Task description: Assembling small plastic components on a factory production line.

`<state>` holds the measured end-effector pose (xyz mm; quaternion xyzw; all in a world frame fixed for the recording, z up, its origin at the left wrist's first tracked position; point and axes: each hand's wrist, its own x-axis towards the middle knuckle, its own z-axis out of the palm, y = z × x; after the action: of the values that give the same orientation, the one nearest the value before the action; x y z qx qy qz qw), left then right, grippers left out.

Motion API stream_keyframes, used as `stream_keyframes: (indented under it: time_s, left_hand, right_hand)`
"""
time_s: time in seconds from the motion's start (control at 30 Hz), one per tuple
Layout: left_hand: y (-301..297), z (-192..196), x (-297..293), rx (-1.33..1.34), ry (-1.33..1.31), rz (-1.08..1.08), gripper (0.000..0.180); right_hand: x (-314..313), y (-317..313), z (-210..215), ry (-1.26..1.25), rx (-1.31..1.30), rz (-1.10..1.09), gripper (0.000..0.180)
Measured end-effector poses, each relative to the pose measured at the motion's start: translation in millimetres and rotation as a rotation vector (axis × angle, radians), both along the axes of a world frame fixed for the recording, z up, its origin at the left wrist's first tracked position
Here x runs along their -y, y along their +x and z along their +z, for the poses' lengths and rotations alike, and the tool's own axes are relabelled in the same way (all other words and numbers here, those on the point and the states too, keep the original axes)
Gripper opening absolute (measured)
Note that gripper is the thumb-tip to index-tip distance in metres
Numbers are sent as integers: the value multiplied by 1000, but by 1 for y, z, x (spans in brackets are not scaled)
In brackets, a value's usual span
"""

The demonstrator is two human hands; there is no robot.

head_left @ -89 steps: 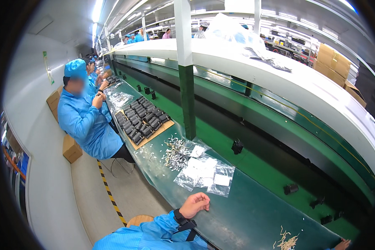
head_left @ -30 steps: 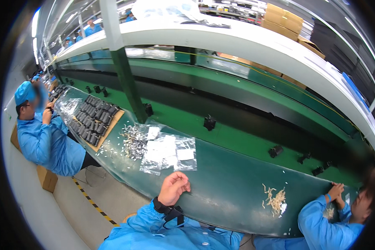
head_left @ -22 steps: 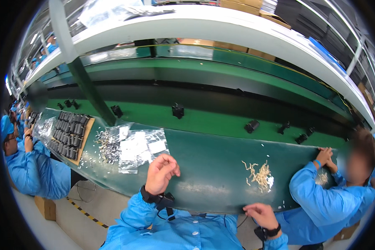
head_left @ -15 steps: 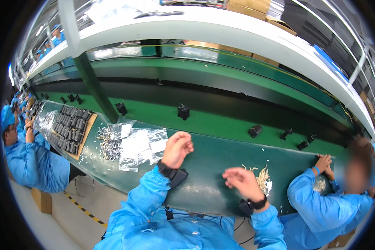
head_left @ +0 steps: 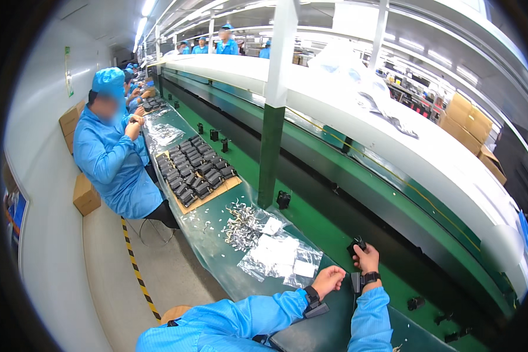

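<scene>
My right hand [head_left: 366, 261] reaches over the green conveyor belt, its fingers closed round a small black boxy part [head_left: 356, 244]. Just left of it, above the near edge of the table, my left hand [head_left: 330, 281] is closed with fingertips pinched together. Whatever those fingertips may hold is too small to make out. Clear plastic bags with white sheets [head_left: 278, 255] lie beside my left hand. Beyond the bags is a loose pile of small silver and pale pieces [head_left: 243, 227].
Rows of black parts [head_left: 196, 167] cover a cardboard sheet farther left. More black parts, such as one [head_left: 283, 199] by the post [head_left: 271, 141], stand along the belt. A co-worker in blue [head_left: 111, 152] sits at the left. A white shelf [head_left: 416, 141] runs above the belt.
The view has swung left. My right hand has gone from empty above the table to gripping a black part at the belt. My left hand stays curled, now close beside it.
</scene>
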<state>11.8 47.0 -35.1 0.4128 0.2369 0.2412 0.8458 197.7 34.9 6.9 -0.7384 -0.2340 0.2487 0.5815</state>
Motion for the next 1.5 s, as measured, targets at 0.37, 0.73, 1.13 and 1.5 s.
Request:
stream_keyframes:
  time_s: [0.37, 0.73, 1.13, 1.5]
  left_hand:
    - [2, 33, 11, 206, 295, 201, 22]
    - [24, 142, 17, 326, 366, 45, 20]
    - [-1, 181, 26, 139, 892, -202, 24]
    - [-24, 204, 18, 136, 890, -143, 27]
  right_hand:
    - [67, -46, 26, 144, 107, 14, 16]
    - [122, -94, 127, 243, 493, 30, 39]
    - [151, -47, 110, 511, 444, 96, 26]
    - [152, -89, 144, 453, 255, -37, 11]
